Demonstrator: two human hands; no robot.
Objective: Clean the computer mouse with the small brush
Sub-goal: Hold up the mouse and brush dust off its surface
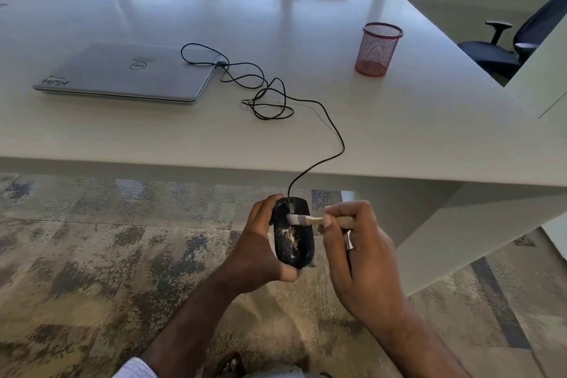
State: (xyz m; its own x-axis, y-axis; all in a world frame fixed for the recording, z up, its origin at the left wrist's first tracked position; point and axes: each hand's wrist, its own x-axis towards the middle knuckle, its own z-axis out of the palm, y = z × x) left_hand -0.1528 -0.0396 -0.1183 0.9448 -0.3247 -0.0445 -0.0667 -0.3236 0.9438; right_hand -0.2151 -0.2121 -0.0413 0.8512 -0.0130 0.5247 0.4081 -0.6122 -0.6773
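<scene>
Mouse [294, 232] gripped in left hand [260, 242]; right hand [359, 252] pinches brush [310, 220] across it.

Black mouse [293, 239] flecked white, red mesh cup [377, 50], mottled grey carpet [92, 239].

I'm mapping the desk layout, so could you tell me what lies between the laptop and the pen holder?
In the head view, only the mouse cable, looped on the table, lies between the closed laptop and the red mesh pen holder.
</scene>
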